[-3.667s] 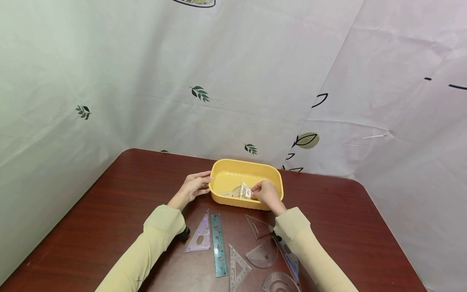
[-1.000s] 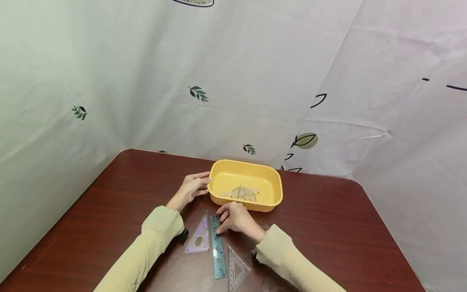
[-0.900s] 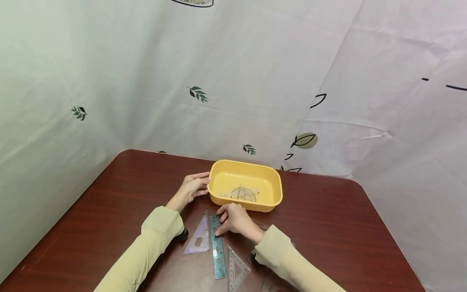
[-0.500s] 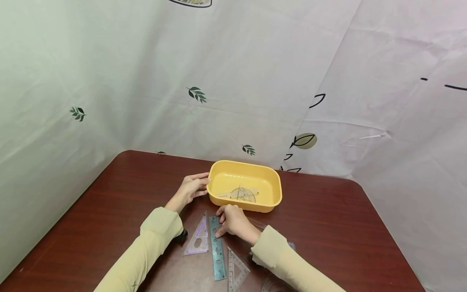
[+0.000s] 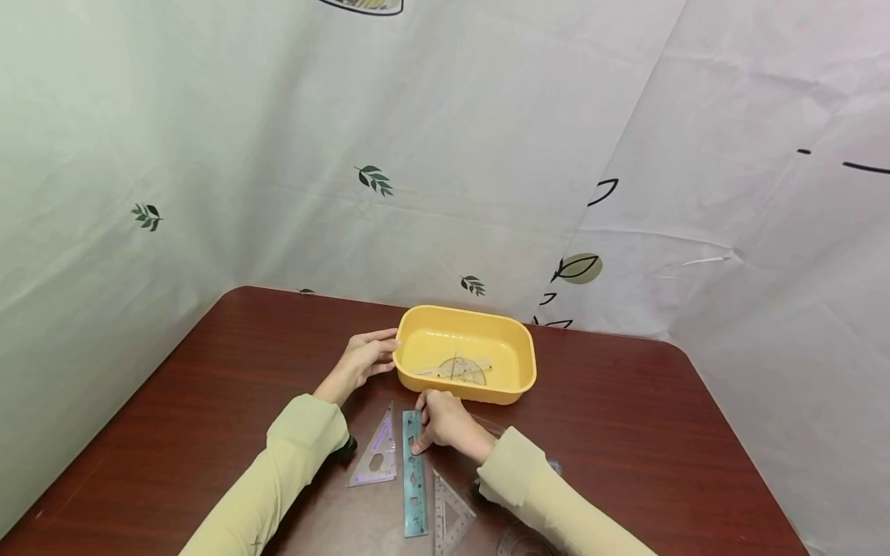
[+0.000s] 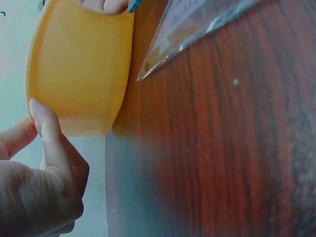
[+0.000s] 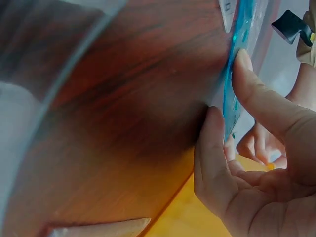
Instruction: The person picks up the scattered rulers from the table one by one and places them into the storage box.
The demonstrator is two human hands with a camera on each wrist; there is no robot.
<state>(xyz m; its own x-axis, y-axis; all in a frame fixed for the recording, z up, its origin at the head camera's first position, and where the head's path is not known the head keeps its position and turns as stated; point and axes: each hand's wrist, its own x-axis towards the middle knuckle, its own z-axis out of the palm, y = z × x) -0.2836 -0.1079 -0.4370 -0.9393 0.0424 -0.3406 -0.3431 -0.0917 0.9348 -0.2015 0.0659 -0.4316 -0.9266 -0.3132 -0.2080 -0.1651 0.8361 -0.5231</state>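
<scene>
A blue ruler [image 5: 414,498] with cut-out shapes is pinched near its far end by my right hand [image 5: 450,423]. In the right wrist view the thumb lies on one side of the ruler [image 7: 232,89] and the fingers on the other; it stands edge-on to that camera. My left hand [image 5: 360,363] holds the left end of a yellow tub [image 5: 490,394], with a finger and thumb on either side of the rim in the left wrist view. Inside the tub lie a clear protractor [image 5: 466,371] and other clear pieces, partly hidden by its front wall.
A clear set square with purple markings [image 5: 368,479] lies left of the ruler, and a plain clear set square [image 5: 441,513] to its right. Another clear protractor [image 5: 516,539] and other clear pieces are partly covered by the right forearm. A printed cloth [image 5: 292,154] hangs behind the table [image 5: 612,432].
The right hand has left the tub, where it held a clear set square, and come down to the ruler. The ruler has just turned slightly in its grip. The left hand has stayed at the tub.
</scene>
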